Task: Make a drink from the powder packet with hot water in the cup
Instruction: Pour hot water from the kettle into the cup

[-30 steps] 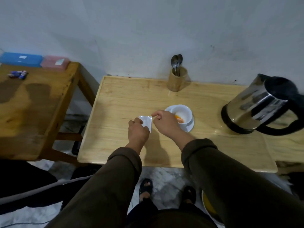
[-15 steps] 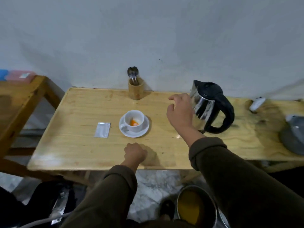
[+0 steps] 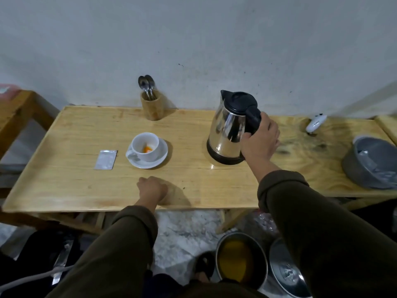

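Note:
A white cup (image 3: pixel 146 147) with orange powder at its bottom stands on a white saucer (image 3: pixel 162 159) on the wooden table (image 3: pixel 68 181). Left of the saucer, a silver powder packet (image 3: pixel 106 159) lies flat. To the right stands a steel kettle (image 3: pixel 228 130) with a black lid and handle. My right hand (image 3: pixel 261 139) is wrapped around the kettle's handle; the kettle rests on the table. My left hand (image 3: pixel 152 190) is a closed fist holding nothing, resting near the table's front edge below the cup.
A wooden holder with two spoons (image 3: pixel 151 104) stands at the wall behind the cup. A grey bowl (image 3: pixel 369 162) and a small white device (image 3: pixel 315 123) sit at the right. On the floor stand a pot of yellow liquid (image 3: pixel 239 260) and a metal lid (image 3: pixel 285 274).
The packet went from both hands to the table. My left hand dropped to the front edge as a fist. My right hand reached right and closed on the kettle handle.

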